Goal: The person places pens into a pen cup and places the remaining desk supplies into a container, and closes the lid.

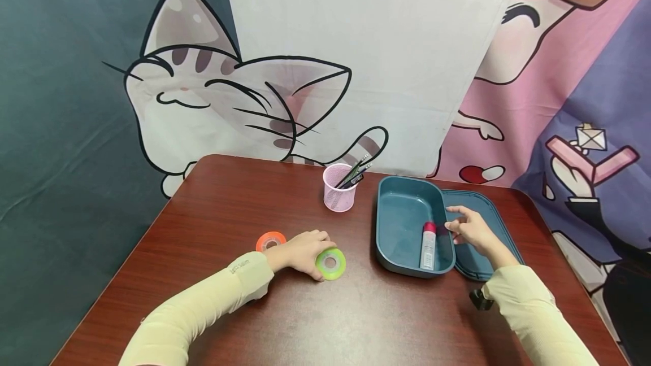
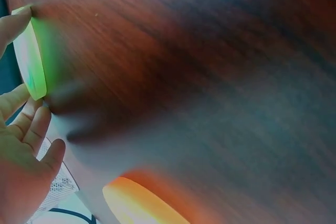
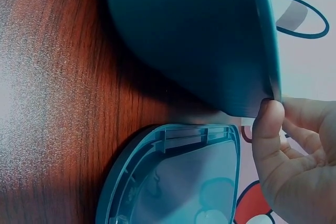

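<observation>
My left hand holds a lime-green roll of tape by its edge; the left wrist view has the roll between thumb and fingertips. Whether it touches the table cannot be told. Behind that wrist lies an orange roll of tape, partly hidden by the sleeve. On the right, my right hand pinches the side rim of a teal box, thumb outside in the right wrist view. A white tube with a dark pink cap lies inside the box, along its right wall.
A teal lid lies on the table, right of the box and partly under my right hand. At the back, a pink mesh cup holds several pencils or pens. The brown table ends at a cartoon-printed cloth.
</observation>
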Motion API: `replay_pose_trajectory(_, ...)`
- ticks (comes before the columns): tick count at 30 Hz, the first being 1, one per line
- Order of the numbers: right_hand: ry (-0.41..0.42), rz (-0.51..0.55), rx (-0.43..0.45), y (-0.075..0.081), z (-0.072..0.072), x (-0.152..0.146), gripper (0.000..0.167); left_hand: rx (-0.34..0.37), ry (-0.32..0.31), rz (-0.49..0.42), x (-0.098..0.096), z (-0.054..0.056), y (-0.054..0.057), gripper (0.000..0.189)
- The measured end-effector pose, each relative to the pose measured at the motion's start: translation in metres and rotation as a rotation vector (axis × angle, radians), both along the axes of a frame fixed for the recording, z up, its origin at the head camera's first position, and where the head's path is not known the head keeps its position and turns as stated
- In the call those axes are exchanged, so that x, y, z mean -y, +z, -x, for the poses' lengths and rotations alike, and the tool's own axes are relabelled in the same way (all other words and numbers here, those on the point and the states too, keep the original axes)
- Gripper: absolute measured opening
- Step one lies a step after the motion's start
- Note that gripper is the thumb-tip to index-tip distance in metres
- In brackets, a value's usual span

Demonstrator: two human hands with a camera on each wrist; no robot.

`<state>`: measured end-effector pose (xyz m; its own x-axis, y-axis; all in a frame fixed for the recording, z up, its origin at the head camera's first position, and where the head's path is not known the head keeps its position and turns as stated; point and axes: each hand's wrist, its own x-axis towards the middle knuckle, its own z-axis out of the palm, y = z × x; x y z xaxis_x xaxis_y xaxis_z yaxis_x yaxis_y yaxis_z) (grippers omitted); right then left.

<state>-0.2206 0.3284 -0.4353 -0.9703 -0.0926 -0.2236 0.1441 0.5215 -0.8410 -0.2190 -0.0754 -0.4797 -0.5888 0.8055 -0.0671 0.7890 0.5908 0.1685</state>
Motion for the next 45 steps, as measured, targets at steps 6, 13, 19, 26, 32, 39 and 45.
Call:
replay_pose_trajectory(6,0.015,-0.016,-0.01,0.001,0.0,-0.001,0.054,-0.027,-0.007,-0.015,0.0,0.0,-0.002,0.073)
replay_pose_trajectory(13,0.026,-0.028,-0.008,0.001,0.0,-0.002,0.054,-0.038,-0.024,-0.035,-0.001,-0.001,-0.003,0.072)
replay_pose_trajectory(19,0.016,-0.03,0.003,0.001,-0.001,-0.001,0.053,-0.032,-0.01,-0.056,-0.004,-0.001,-0.002,0.073)
replay_pose_trajectory(26,0.011,-0.035,-0.002,0.001,-0.001,-0.001,0.053,-0.05,0.004,-0.112,-0.011,0.003,0.003,0.067)
replay_pose_trajectory(32,0.013,-0.03,-0.002,0.002,-0.001,-0.001,0.054,-0.065,0.0,-0.166,-0.017,0.006,0.011,0.064)
replay_pose_trajectory(39,0.01,-0.037,-0.004,0.002,-0.001,-0.001,0.054,-0.064,0.036,-0.25,-0.028,0.01,0.021,0.063)
replay_pose_trajectory(45,0.011,-0.03,-0.001,0.002,0.0,0.0,0.054,-0.082,0.045,-0.353,-0.041,0.014,0.03,0.064)
